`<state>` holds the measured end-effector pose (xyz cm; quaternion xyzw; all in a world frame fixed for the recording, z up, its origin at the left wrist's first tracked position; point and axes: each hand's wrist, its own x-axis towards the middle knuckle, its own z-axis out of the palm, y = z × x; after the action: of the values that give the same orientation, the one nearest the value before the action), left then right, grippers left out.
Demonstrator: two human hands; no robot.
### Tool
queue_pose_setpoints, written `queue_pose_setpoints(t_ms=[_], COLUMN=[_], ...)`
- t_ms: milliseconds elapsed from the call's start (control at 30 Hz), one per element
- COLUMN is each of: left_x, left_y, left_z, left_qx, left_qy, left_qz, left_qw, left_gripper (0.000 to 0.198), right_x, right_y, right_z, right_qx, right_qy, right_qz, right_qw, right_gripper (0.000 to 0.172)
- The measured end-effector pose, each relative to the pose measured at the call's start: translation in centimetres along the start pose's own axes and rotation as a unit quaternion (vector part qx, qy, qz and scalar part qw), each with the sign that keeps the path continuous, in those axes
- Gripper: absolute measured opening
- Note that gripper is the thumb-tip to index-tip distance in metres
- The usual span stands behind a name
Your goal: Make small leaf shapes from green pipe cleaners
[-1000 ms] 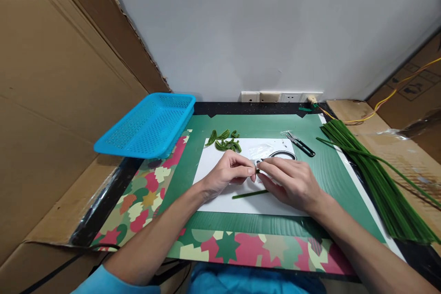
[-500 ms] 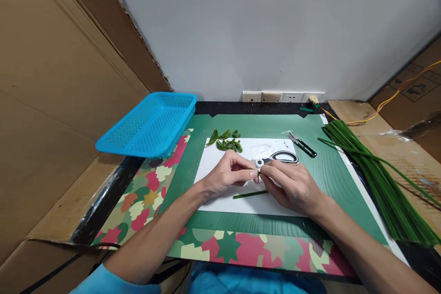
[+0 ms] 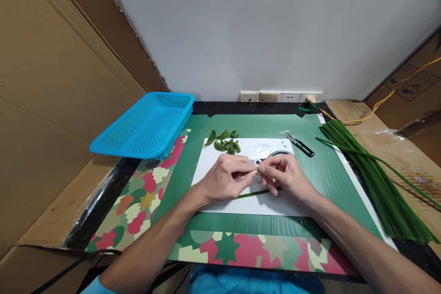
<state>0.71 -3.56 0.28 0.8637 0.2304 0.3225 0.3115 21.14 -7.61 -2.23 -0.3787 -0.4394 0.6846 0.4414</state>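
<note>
**Fingertip work on a tiny green bit (image 3: 258, 170)**

Nearest: patterned border (image 3: 268, 252) of the mat, then white paper (image 3: 248, 206) w/ a straight fuzzy green stem (image 3: 253, 194) lying on it, just below the hands; its R end runs under the R-hand fingers, so can't tell where it stops.

Just beyond that, L hand (image 3: 225, 179) & R hand (image 3: 289, 177) meet tip to tip. L thumb + index pinch the bit from its L side; R thumb + index pinch from the R, other R fingers loosely curled. Bit sits btwn the two pinches, mostly hidden; exact shape n/a.

Step in hand, prob.: shaping or twisting the bit. Next move calls for light, steady pressure from both sides, w/o crushing the fuzz.

Further off: scissors (image 3: 257, 162) on the paper, partly behind the fingers; curled green pcs (image 3: 211, 138) at the paper's far L; black-handled snips (image 3: 303, 147) far R. Green stem bundle (image 3: 372, 179) well to the R, blue basket (image 3: 120, 154) well to the L.
</note>
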Motion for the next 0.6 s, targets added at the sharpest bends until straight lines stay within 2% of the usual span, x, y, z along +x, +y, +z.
queue_pose_setpoints(t_ms=[67, 133, 200, 267, 333, 433, 467, 533, 600], left_x=[0.0, -0.1, -0.1, -0.2, -0.2, 0.0, 0.2, 0.4, 0.5], left_y=[0.1, 0.2, 0.1, 0.0, -0.1, -0.1, 0.0, 0.2, 0.3], left_z=[0.3, 0.6, 0.9, 1.1, 1.3, 1.3, 1.3, 1.4, 1.6], left_qx=[0.024, 0.016, -0.014, -0.064, -0.128, -0.227, -0.256, -0.303, -0.338], left_qy=[0.014, 0.028, 0.044, 0.051, 0.053, 0.060, 0.067, 0.081, 0.086], left_qz=[0.026, 0.016, -0.023, -0.078, -0.134, -0.197, -0.214, -0.243, -0.269], left_qw=[0.999, 0.999, 0.999, 0.994, 0.981, 0.952, 0.940, 0.918, 0.898], left_gripper=[0.021, 0.021, 0.022, 0.024, 0.027, 0.031, 0.032, 0.032, 0.032], right_x=[0.1, 0.0, -0.2, -0.5, -0.8, -0.9, -0.8, -0.8, -0.7], right_y=[0.0, -0.2, -0.5, -0.7, -0.5, -0.1, 0.0, 0.1, -0.1], right_z=[-0.1, -0.2, -0.1, 0.0, -0.2, -0.7, -0.9, -1.1, -1.2], right_qx=[0.022, 0.000, -0.075, -0.204, -0.357, -0.532, -0.560, -0.588, -0.604], right_qy=[-0.002, -0.012, -0.006, 0.027, 0.060, 0.072, 0.076, 0.083, 0.086], right_qz=[0.023, 0.028, -0.007, -0.086, -0.199, -0.373, -0.404, -0.436, -0.449], right_qw=[1.000, 1.000, 0.997, 0.975, 0.910, 0.757, 0.719, 0.676, 0.653], right_gripper=[0.037, 0.037, 0.034, 0.023, 0.014, 0.014, 0.012, 0.009, 0.007])
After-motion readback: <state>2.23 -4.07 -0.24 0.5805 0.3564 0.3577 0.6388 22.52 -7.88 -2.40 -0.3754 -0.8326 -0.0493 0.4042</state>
